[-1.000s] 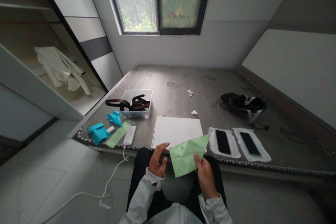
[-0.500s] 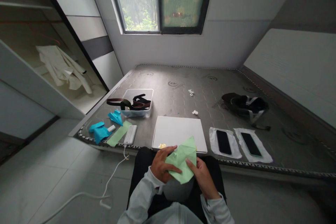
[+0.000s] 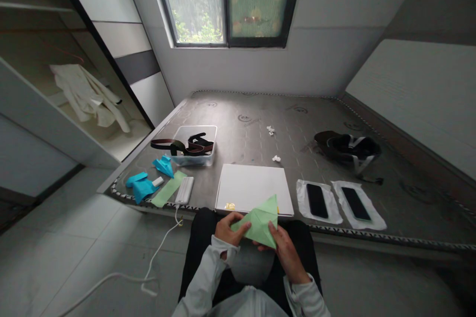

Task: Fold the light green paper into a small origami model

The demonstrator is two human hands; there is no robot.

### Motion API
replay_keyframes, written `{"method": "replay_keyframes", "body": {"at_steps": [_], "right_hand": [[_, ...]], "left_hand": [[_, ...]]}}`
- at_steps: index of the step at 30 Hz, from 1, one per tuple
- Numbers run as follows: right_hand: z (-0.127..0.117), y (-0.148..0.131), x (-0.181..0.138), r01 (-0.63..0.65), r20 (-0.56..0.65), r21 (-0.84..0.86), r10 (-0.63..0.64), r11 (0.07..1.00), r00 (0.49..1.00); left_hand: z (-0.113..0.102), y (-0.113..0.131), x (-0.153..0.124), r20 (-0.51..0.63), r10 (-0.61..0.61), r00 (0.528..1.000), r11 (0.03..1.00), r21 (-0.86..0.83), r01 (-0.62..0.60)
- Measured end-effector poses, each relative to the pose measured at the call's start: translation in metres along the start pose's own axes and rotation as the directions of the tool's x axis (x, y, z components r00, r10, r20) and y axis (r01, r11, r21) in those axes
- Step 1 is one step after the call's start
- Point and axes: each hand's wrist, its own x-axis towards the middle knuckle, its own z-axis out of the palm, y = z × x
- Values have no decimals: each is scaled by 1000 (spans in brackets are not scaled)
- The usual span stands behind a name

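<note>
Grey mattress in front of the left hand and the right hand, with green paper pinched between them.
On the mattress, a white box lies flat just past the fingertips; a clear tub stands ahead and to the left of the left hand, its belts looping over the rim. Each hand pinches the green paper, thumbs on top, the creased, pointed sheet held above the lap. Right of the right hand rest two white wrappers, each under a phone. Left of the left hand lies a power bank; well beyond both hands lie small white scraps.
</note>
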Motion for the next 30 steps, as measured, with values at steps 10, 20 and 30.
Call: {"method": "replay_keyframes", "body": {"at_steps": [10, 20, 30], "right_hand": [[-2, -1, 3, 122, -133, -307, -169, 944, 977], [-14, -13, -2, 200, 97, -519, -175, 831, 980], [5, -10, -8, 318, -89, -571, -443, 756, 892]], "left_hand": [[1, -10, -4, 191, -209, 959, 939, -235, 251], [-5, 1, -4, 403, -25, 915, 947, -284, 151], [8, 10, -5, -12, -171, 985, 958, -234, 163]]}}
